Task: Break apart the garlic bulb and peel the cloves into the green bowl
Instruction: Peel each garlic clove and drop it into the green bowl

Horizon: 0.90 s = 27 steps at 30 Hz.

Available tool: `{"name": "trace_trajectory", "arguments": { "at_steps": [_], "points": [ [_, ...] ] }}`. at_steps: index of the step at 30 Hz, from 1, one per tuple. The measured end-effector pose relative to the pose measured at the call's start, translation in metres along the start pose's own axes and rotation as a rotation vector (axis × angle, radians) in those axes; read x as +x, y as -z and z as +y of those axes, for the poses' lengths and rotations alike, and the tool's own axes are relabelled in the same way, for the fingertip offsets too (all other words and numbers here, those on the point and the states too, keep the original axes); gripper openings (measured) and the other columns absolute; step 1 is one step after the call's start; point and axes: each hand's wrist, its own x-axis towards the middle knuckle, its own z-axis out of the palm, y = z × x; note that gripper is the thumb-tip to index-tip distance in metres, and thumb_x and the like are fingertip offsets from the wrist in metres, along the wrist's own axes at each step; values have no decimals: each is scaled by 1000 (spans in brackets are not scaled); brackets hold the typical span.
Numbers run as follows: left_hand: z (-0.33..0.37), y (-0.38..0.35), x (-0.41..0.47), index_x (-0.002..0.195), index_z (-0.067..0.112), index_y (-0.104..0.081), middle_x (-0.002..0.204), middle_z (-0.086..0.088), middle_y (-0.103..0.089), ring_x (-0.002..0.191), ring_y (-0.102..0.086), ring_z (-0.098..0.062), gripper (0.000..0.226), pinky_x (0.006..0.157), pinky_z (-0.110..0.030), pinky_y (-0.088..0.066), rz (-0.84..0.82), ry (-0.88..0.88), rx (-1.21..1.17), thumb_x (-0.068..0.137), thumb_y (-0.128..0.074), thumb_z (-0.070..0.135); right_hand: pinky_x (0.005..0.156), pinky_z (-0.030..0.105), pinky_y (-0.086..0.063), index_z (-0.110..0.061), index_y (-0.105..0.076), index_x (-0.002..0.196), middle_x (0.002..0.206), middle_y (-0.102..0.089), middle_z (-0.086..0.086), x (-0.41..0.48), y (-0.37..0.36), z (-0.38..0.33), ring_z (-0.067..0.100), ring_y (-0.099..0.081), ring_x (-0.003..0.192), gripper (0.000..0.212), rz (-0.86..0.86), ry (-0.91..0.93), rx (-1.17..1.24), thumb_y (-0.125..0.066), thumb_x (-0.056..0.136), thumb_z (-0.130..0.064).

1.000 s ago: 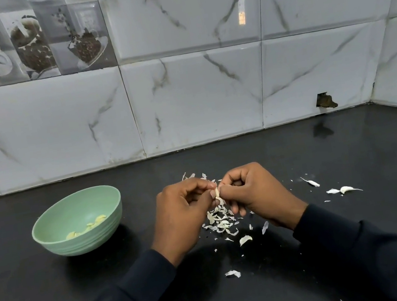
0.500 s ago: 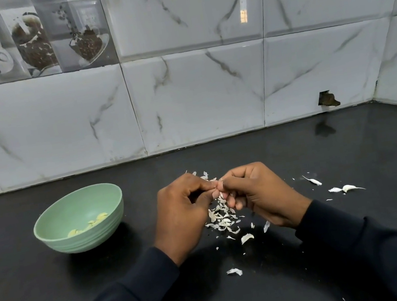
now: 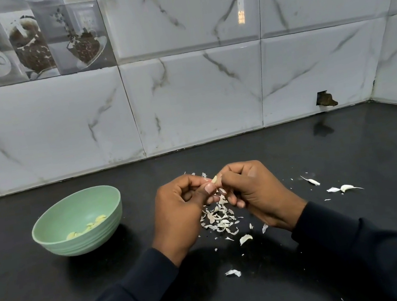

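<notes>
Clove (image 3: pixel 215 179) under peeling, pinched between two hands in the centre of the frame.

Only a pale tip of it shows, so its long axis is hard to judge; it seems to point up and away toward the tiled wall, leaning a little right. The left hand (image 3: pixel 180 206) and the right hand (image 3: pixel 254 191) both have curled fingers, and their fingertips meet on the clove. Half a second ago the fingertips covered it almost wholly; now the tip stands free above them, so I think the skin is coming off but the clove is not ready for the bowl. Below the hands lies a heap of skins (image 3: pixel 219 219) on the black counter (image 3: pixel 362 149). The green bowl (image 3: pixel 89 241), at the left of the frame and well apart, holds some peeled cloves (image 3: pixel 89 225).
</notes>
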Motion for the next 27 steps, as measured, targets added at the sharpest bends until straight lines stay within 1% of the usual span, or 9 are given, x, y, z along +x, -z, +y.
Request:
{"name": "trace_trajectory", "arguments": {
  "at_steps": [4,8,13,16,17,19,22,25,27],
  "points": [
    [-3,4,3,87,1,-70,72,-5,-72,63,-68,-12,7,63,-20,-55,-49,-34,82,94,-67,0,41,22,-39,9,-64,79,58,-55,15,-1,6,-5,22,-48,48,19,-44,110,-177,-65,92,-4],
    [-3,6,2,89,5,-72,74,-1,-72,65,-69,-10,7,64,-19,-53,-79,-72,177,95,-68,6,44,25,-45,6,-68,84,65,-62,15,-2,7,-6,21,-57,50,15,-72,161,-263,-67,95,-4],
    [-3,8,3,90,10,-72,77,-1,-73,68,-71,-12,6,66,-23,-55,-79,-104,253,95,-69,10,46,25,-48,1,-70,84,64,-65,23,-3,8,-7,19,-60,49,14,-89,199,-344,-70,94,-8],
    [-2,9,2,86,15,-70,72,1,-71,66,-68,-8,10,64,-20,-53,-84,-154,355,95,-69,12,47,27,-48,1,-70,85,69,-67,22,-2,9,-8,26,-62,53,26,-117,192,-346,-70,91,-24],
    [-2,10,2,84,15,-69,70,3,-69,64,-66,-6,11,63,-17,-50,-85,-193,416,95,-69,12,46,28,-48,4,-70,86,70,-66,19,-2,8,-8,27,-62,54,30,-126,176,-332,-67,94,-26],
    [-1,12,4,83,16,-67,70,8,-66,66,-63,-7,12,62,-14,-44,-87,-276,536,94,-69,12,45,28,-47,9,-68,89,71,-65,13,0,8,-6,27,-60,55,35,-141,136,-291,-59,104,-22],
    [-2,14,5,86,16,-65,78,10,-65,74,-62,-9,10,65,-11,-41,-114,-362,644,93,-69,10,44,28,-46,13,-66,90,70,-64,10,2,8,-3,26,-59,55,38,-145,86,-266,-52,108,-17],
    [-3,13,3,89,16,-66,82,11,-65,78,-63,-8,8,67,-11,-43,-127,-390,653,93,-70,11,45,27,-49,15,-65,88,71,-64,12,3,9,-2,23,-59,55,34,-161,27,-206,-50,107,-9],
    [-3,13,4,90,16,-68,82,12,-66,78,-63,-6,6,68,-10,-43,-107,-397,641,93,-71,11,49,25,-52,16,-66,92,74,-65,14,2,9,-2,22,-62,58,32,-184,-23,-123,-50,106,-8]
  ]
}}
